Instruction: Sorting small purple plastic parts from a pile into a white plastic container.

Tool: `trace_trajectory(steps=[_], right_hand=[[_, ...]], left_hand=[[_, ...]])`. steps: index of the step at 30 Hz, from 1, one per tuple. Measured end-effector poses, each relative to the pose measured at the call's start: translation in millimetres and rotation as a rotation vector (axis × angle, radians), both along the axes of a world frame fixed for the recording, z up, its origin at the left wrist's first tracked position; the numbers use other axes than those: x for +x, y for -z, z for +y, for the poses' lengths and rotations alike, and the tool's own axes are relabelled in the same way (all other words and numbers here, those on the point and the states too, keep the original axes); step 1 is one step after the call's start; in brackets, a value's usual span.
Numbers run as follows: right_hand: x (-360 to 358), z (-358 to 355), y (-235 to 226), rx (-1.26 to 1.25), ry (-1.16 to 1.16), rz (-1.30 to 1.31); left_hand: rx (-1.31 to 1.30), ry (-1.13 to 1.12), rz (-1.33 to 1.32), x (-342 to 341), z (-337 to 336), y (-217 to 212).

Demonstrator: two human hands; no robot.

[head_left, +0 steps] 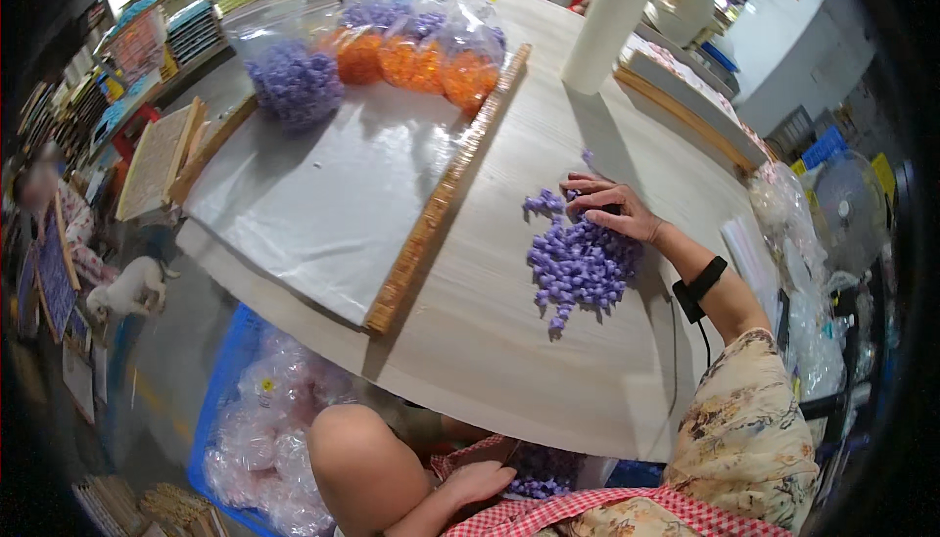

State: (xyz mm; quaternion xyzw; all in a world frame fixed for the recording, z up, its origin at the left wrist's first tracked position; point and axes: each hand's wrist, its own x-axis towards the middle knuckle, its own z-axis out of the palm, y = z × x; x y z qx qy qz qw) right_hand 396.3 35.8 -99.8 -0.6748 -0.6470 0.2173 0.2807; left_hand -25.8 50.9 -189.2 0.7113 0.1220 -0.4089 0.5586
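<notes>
On the pale tabletop lies a loose pile of small purple knobbly pieces (pixel 583 263); I cannot make out what they are. My right hand (pixel 617 207) rests over the pile's far edge, palm down. Its fingers are stretched toward the left, touching some pieces, and it is open. Down at my lap, below the table's near edge, my left hand (pixel 480 483) lies by the red-and-white checked apron (pixel 597 510). More purple pieces (pixel 543 468) show beside that hand, partly under the table edge. The left fingertips are too hidden to read.
A white-lined tray with a wooden rim (pixel 446 209) stands on the table's left, with clear bags of purple and orange pieces (pixel 401 57) at its far end. A pale roll (pixel 612 23) stands upright behind. Below left is a blue crate (pixel 211 439) of bagged goods; a white dog (pixel 132 287) is beyond.
</notes>
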Motion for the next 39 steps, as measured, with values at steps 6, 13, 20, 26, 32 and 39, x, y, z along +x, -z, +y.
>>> trace_trajectory(steps=[6,13,20,26,32,39], right_hand=[[-42,-61,-5,0.004,0.061,-0.030],[-81,-101,-18,-0.066,0.066,0.069],[8,-31,-22,0.124,0.360,-0.036],[43,43,16,0.008,0.246,0.023],[-32,86,15,0.014,-0.275,0.062],[-70,31,1,-0.104,-0.504,0.078]], left_hand=[[0.024,0.024,-0.012,3,-4,3],[0.020,0.177,0.085,6,-4,15],[0.026,0.012,0.062,3,4,-5],[0.025,-0.131,-0.056,-11,-6,0],[0.017,-0.187,-0.098,-15,-5,-1],[0.034,-0.172,-0.073,-15,-5,-5]])
